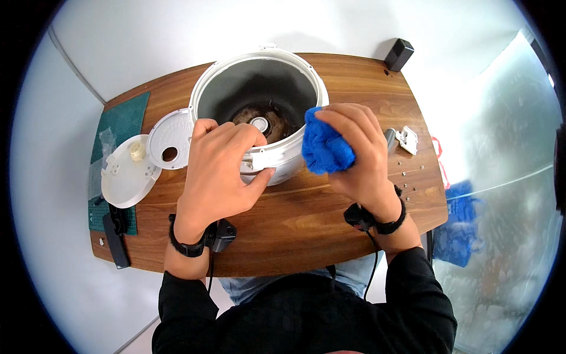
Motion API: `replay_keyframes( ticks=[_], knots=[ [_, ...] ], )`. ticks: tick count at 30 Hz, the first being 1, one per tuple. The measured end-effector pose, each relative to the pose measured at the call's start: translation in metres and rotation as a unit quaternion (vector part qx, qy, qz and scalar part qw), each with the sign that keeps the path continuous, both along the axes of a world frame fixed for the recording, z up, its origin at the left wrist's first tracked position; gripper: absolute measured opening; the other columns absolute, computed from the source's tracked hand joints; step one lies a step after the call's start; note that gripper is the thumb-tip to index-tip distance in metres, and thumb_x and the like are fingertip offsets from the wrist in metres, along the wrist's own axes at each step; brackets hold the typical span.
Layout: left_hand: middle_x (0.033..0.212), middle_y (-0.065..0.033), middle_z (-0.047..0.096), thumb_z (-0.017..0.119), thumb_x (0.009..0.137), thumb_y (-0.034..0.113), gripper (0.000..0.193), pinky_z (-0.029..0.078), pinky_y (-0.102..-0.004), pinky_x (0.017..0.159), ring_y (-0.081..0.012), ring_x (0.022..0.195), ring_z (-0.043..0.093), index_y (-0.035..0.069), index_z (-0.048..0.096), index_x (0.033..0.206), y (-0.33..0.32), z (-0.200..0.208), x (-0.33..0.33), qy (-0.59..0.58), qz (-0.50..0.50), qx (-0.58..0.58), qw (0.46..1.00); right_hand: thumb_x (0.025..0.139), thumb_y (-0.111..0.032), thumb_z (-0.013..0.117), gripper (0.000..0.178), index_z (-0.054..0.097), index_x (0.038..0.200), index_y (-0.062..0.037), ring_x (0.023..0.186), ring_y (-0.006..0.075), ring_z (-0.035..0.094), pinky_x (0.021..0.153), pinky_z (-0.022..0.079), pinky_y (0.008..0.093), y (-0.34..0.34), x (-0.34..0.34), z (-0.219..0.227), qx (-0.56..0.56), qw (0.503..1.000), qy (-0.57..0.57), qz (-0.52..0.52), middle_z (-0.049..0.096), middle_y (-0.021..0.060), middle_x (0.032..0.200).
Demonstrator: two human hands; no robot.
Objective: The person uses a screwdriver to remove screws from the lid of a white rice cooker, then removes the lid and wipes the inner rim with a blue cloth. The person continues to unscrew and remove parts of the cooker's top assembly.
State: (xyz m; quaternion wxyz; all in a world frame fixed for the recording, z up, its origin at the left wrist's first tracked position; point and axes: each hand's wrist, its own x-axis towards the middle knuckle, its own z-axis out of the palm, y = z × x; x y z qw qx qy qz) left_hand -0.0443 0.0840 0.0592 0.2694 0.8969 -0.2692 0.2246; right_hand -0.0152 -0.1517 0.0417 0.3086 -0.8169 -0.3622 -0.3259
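A white rice cooker body (pixel 321 94) stands uncovered at the middle back of the table. Brown, dirty stains spread over its inside bottom around a round white centre piece (pixel 259 124). At the front of the rim, my left hand (pixel 218 162) grips the cooker, fingers over the edge and thumb below by the white latch piece (pixel 265 159). A crumpled blue cloth (pixel 324 148) is bunched in my right hand (pixel 364 150), which is closed round it just off the right front side of the cooker.
On the left, a white lid (pixel 122 184) and a white disc with a hole (pixel 168 131) lie beside a green cutting mat (pixel 131 115). Several small screws (pixel 407 183) and a white part (pixel 407 140) lie at the right. A black box (pixel 400 54) stands at the back right corner.
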Motion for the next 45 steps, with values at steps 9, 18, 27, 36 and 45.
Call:
replay_keyframes(
  ticks=[9, 18, 27, 36, 45],
  knots=[
    [0.075, -0.0083, 0.062, 0.08, 0.063, 0.011, 0.029, 0.035, -0.0371, 0.08, -0.029, 0.072, 0.057, 0.009, 0.059, 0.082, 0.002, 0.002, -0.001, -0.009, -0.004, 0.004, 1.0, 0.054, -0.003, 0.075, 0.057, 0.069, 0.11, -0.0081, 0.105, 0.0289, 0.06, 0.086, 0.045, 0.0423, -0.001, 0.0, 0.009, -0.025, 1.0, -0.005, 0.011, 0.067, 0.0071, 0.113],
    [0.08, -0.0065, 0.066, 0.081, 0.065, 0.014, 0.029, 0.036, -0.0393, 0.086, -0.0262, 0.076, 0.06, 0.009, 0.063, 0.086, 0.018, 0.008, 0.005, 0.041, -0.049, 0.02, 0.998, 0.054, 0.001, 0.077, 0.058, 0.07, 0.111, -0.0107, 0.101, 0.0308, 0.062, 0.088, 0.048, 0.0424, -0.031, 0.01, 0.016, -0.033, 0.999, 0.012, -0.015, 0.067, 0.0087, 0.112],
    [0.091, -0.0101, 0.067, 0.08, 0.069, 0.013, 0.045, 0.04, -0.04, 0.09, -0.0296, 0.085, 0.061, 0.01, 0.067, 0.111, -0.018, 0.0, -0.006, -0.044, 0.006, 0.007, 0.999, 0.055, -0.004, 0.078, 0.054, 0.068, 0.108, -0.0097, 0.1, 0.0304, 0.06, 0.088, 0.048, 0.0415, -0.018, 0.004, 0.013, -0.055, 0.998, 0.024, 0.035, 0.063, 0.0075, 0.11],
    [0.078, -0.0045, 0.07, 0.082, 0.072, 0.021, 0.03, 0.037, -0.0371, 0.08, -0.0217, 0.069, 0.062, 0.01, 0.072, 0.098, -0.021, -0.01, 0.0, -0.088, 0.03, 0.027, 0.995, 0.055, -0.006, 0.077, 0.049, 0.068, 0.104, -0.009, 0.099, 0.0291, 0.059, 0.085, 0.046, 0.0411, -0.018, 0.007, 0.012, -0.058, 0.996, 0.009, 0.065, 0.062, 0.0066, 0.105],
    [0.077, -0.0074, 0.069, 0.085, 0.068, 0.018, 0.033, 0.037, -0.0373, 0.08, -0.0239, 0.069, 0.062, 0.009, 0.071, 0.097, -0.016, -0.007, 0.003, -0.085, 0.009, 0.017, 0.996, 0.054, -0.012, 0.082, 0.053, 0.072, 0.106, -0.014, 0.096, 0.0283, 0.062, 0.082, 0.048, 0.0411, -0.014, -0.006, 0.01, -0.101, 0.991, 0.014, 0.087, 0.065, 0.0062, 0.107]
  ],
)
